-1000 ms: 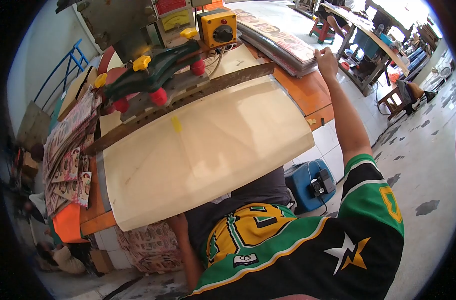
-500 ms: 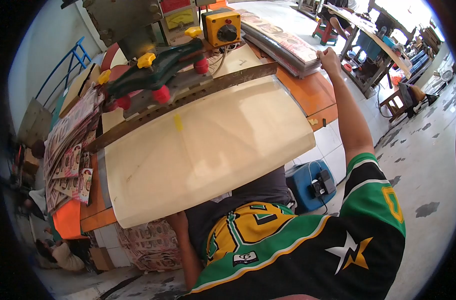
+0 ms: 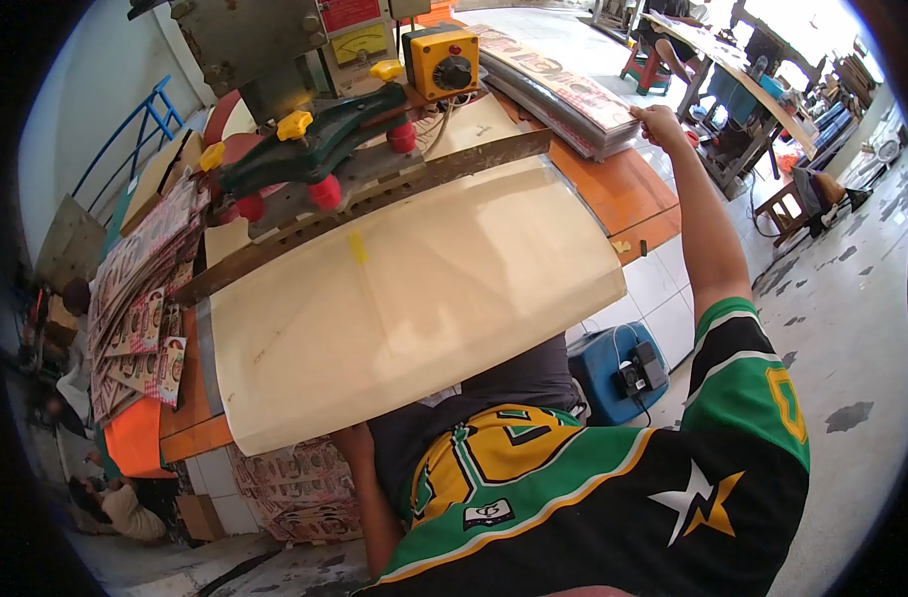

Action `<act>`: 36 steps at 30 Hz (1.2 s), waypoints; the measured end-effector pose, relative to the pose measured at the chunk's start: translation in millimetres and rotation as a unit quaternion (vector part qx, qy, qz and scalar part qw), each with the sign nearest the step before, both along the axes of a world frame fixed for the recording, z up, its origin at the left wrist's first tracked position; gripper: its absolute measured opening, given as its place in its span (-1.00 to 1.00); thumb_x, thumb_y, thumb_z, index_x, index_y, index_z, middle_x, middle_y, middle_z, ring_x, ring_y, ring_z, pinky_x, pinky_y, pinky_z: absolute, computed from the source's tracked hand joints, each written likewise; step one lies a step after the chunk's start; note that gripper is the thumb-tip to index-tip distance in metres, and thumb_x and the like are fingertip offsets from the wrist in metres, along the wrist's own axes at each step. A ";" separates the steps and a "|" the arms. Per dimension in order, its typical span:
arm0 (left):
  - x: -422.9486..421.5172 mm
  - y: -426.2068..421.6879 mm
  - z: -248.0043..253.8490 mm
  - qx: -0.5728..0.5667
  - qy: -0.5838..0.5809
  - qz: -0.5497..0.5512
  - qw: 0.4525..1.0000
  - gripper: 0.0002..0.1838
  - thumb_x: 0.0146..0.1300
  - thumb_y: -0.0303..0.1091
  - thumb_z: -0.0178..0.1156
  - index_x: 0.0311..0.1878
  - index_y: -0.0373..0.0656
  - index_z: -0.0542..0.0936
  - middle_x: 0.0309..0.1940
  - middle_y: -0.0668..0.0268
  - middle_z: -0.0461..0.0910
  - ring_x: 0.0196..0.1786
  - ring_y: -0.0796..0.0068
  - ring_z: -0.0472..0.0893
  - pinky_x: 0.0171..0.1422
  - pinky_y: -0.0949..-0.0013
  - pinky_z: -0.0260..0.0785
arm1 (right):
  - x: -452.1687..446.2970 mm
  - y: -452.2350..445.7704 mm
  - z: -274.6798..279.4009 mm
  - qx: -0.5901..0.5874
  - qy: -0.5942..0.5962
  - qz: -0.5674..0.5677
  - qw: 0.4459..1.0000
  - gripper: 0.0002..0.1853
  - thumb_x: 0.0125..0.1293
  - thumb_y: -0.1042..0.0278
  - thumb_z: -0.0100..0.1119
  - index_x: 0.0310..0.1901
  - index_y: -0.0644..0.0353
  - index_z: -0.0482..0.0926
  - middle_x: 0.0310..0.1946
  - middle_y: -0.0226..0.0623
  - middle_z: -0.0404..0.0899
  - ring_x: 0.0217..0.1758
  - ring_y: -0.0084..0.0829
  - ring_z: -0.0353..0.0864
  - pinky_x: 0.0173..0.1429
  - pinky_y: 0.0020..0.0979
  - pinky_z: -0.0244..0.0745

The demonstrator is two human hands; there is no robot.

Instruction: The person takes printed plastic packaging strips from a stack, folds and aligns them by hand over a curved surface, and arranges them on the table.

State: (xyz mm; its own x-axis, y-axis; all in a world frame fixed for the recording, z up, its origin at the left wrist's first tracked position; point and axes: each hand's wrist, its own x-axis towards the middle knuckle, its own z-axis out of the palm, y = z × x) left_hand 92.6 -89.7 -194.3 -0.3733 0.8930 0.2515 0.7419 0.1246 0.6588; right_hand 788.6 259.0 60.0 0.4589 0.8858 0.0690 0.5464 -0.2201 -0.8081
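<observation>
My right hand (image 3: 661, 124) reaches out to the near corner of a stack of printed sheets (image 3: 563, 75) on the far right of the worktable. Its thumb and fingers are closed in a pinch at that corner. My left hand (image 3: 351, 438) is low, under the near edge of a large cream sheet (image 3: 414, 298); its fingers are hidden. Bowed at the near edge, the cream sheet lies in front of a long metal bar (image 3: 374, 204). A press head with a dark green frame (image 3: 314, 144), yellow knobs and red feet stands above the bar.
Loose printed pieces (image 3: 140, 289) are heaped at the left. A yellow control box (image 3: 441, 60) with a black knob sits beside the press. Below the table are a blue box (image 3: 618, 368) with a black plug and a printed bundle (image 3: 300, 488). Other people sit farther off.
My right hand has moved slightly down and turned at the stack's corner, staying pinched. My left hand and the cream sheet look the same.
</observation>
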 end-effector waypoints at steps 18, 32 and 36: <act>-8.2 -1.2 -14.1 -0.011 -0.021 -0.004 1.000 -0.64 0.37 -0.37 0.21 0.16 -0.35 0.60 0.16 -0.09 0.61 0.26 -0.17 0.52 0.38 -0.02 0.30 | -14.6 11.8 18.7 0.112 0.165 -0.028 0.980 -0.62 0.48 0.06 0.17 -0.12 0.31 0.57 -0.26 -0.26 0.59 -0.31 -0.42 0.65 -0.34 -0.43 0.70; -5.5 -0.7 -3.4 -0.026 -0.032 -0.006 0.999 -0.62 0.39 -0.33 0.20 0.19 -0.33 0.60 0.19 -0.10 0.59 0.28 -0.19 0.50 0.40 -0.02 0.28 | -60.3 21.1 13.5 0.370 0.395 0.053 0.839 -0.79 0.41 0.48 0.22 0.04 0.26 0.59 -0.07 -0.22 0.69 -0.01 -0.35 0.71 0.12 -0.33 0.63; 1.5 -1.5 9.9 -0.034 -0.044 0.012 0.998 -0.62 0.39 -0.34 0.19 0.19 -0.34 0.60 0.20 -0.11 0.58 0.28 -0.20 0.50 0.41 -0.01 0.28 | -85.2 -19.2 35.1 0.470 0.285 0.090 0.831 -0.64 0.46 0.48 0.16 0.25 0.33 0.51 0.05 -0.22 0.66 0.06 -0.44 0.67 0.17 -0.36 0.58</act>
State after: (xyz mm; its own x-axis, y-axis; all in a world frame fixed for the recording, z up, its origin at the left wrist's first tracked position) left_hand 94.0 -91.2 -184.4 -0.4133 0.8973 0.1552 0.6776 0.1893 0.7106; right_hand 703.4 239.8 95.1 0.5199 0.6219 0.5857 -0.0286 0.6979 -0.7156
